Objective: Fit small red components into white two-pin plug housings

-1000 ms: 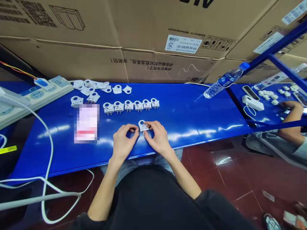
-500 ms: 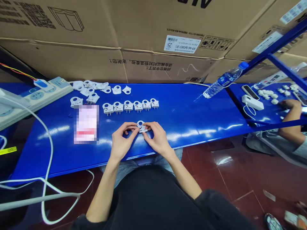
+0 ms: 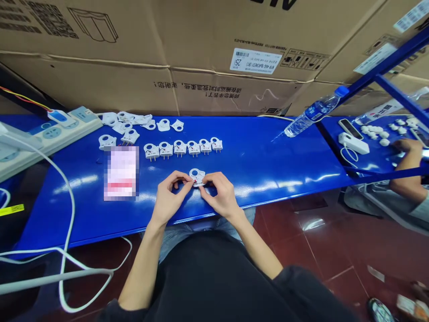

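Both hands meet over the blue table (image 3: pixel 268 165) near its front edge. My left hand (image 3: pixel 169 199) and my right hand (image 3: pixel 219 194) pinch one small white plug (image 3: pixel 197 175) between their fingertips; a bit of red shows at its left side. Beyond them a row of several white plugs (image 3: pixel 182 148) stands in a line with the prongs toward me. A loose heap of white plug parts (image 3: pixel 130 123) lies at the back left.
A blurred pink-white card (image 3: pixel 121 172) lies left of my hands. A white power strip (image 3: pixel 50 132) with cables is at the far left. A water bottle (image 3: pixel 311 114) lies at the right. Cardboard boxes (image 3: pixel 208 53) wall the back. Another person's hand (image 3: pixel 407 152) works at the right table.
The plug has turned in my fingers, its ring end swinging toward the left. My hands shifted slightly toward me; all else stayed put.
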